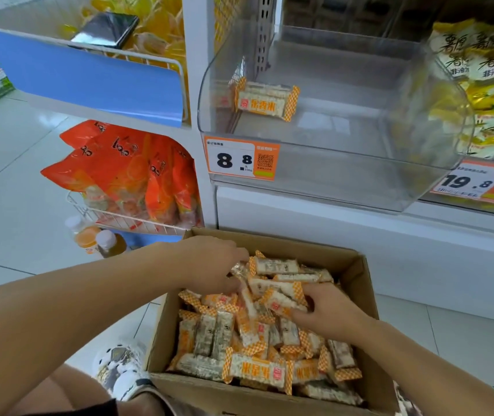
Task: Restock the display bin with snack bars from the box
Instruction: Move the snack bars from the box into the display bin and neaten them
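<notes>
An open cardboard box [357, 283] on the floor holds several snack bars [251, 346] in clear wrappers with orange checked ends. My left hand [209, 262] reaches into the far left of the box, fingers closed around bars at the top of the pile. On the right side my right hand [326, 310] grips a bar [281, 298]. Above stands the clear display bin [420, 163], with one snack bar [265, 99] lying at its back left.
An orange price tag [241, 160] reading 8.8 hangs on the bin's front. Orange bags [128, 172] fill a wire basket at left, bottles [98, 238] stand below it. A neighbouring bin [489, 94] of yellow packets is at right. My shoe [122, 367] is beside the box.
</notes>
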